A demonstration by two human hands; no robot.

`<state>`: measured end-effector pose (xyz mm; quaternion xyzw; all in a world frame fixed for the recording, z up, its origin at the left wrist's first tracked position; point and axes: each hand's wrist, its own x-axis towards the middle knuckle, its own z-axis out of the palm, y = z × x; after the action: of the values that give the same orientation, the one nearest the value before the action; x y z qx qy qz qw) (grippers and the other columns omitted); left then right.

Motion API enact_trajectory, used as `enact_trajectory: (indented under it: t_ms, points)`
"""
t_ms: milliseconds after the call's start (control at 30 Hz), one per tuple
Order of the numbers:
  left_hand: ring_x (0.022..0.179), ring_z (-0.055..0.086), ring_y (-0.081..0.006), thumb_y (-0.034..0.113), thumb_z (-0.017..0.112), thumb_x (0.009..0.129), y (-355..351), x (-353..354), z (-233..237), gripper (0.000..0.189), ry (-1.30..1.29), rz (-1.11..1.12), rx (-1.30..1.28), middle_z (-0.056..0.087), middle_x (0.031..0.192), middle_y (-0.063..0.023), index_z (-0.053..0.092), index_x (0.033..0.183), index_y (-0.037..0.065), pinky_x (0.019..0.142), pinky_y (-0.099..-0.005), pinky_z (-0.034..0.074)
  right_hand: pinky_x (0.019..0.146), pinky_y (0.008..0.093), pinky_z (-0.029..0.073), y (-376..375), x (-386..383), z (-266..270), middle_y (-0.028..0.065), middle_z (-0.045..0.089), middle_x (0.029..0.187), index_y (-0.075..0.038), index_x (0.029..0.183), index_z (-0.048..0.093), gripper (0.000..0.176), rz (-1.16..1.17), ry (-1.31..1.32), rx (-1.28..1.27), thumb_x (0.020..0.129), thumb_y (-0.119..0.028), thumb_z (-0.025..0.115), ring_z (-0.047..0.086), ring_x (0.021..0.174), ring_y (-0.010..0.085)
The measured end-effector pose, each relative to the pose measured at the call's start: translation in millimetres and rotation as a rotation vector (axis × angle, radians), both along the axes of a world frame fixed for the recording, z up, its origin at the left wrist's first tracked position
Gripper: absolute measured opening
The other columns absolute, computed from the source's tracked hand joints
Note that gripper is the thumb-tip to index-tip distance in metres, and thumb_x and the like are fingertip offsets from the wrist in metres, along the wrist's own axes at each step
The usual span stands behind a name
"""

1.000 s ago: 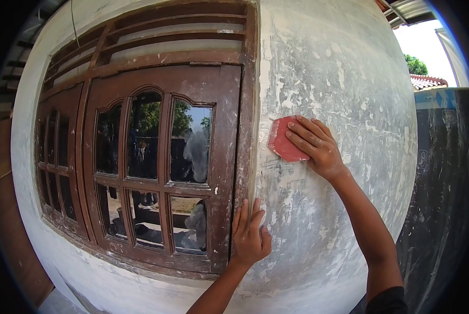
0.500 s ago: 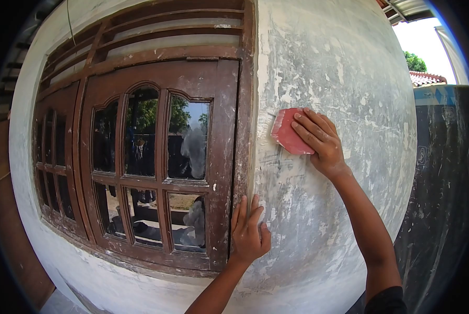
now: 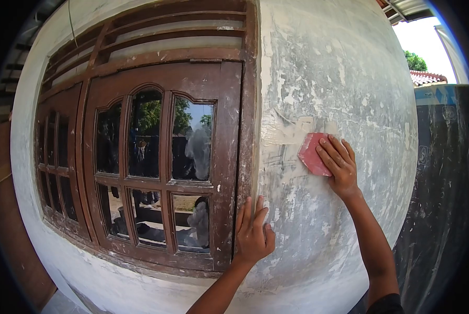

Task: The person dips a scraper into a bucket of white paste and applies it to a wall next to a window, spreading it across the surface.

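My right hand (image 3: 340,166) presses a flat red scraper (image 3: 315,154) against the grey, patchy wall (image 3: 344,230), its fingers lying over the scraper's right side. A pale smear of filler (image 3: 287,130) shows on the wall up and to the left of the scraper. Lower down, my left hand (image 3: 254,234) rests with its fingers spread at the edge between the brown window frame (image 3: 247,157) and the wall. Nothing is in it.
A brown wooden window (image 3: 226,136) with arched glass panes fills the left side, under wooden slats (image 3: 172,34). A dark panel (image 3: 433,183) stands beyond the wall's right edge. A thin wire (image 3: 71,23) hangs at the upper left.
My right hand and the red scraper have moved right and down over the wall, uncovering the filler smear. My left hand stays at the frame's edge.
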<state>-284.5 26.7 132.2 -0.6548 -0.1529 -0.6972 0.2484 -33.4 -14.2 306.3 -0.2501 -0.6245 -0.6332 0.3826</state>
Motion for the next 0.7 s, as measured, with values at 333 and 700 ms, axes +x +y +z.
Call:
enact_trajectory:
  t_ms: [333, 700]
  points:
    - [0.142, 0.046, -0.0534, 0.004, 0.054, 0.089, -0.2, -1.0, 0.6, 0.045, 0.019, -0.002, 0.007, 0.058, 0.142, -0.0348, 0.049, 0.132, -0.005, 0.119, -0.0601, 0.031, 0.120, 0.0492, 0.034, -4.6, -71.1, 40.3, 0.0019, 0.063, 0.147, -0.018, 0.137, 0.068, 0.061, 0.084, -0.021, 0.022, 0.080, 0.006, 0.068, 0.053, 0.142, 0.0242]
    - [0.141, 0.046, -0.0530, 0.004, 0.054, 0.089, -0.1, -0.9, -0.3, 0.045, 0.022, -0.001, -0.001, 0.058, 0.142, -0.0343, 0.049, 0.133, -0.005, 0.119, -0.0596, 0.031, 0.118, 0.0477, 0.031, 1.2, -27.2, -7.1, -0.0010, 0.065, 0.145, -0.020, 0.133, 0.071, 0.056, -0.046, 0.020, 0.040, 0.081, 0.001, 0.070, 0.057, 0.139, 0.0238]
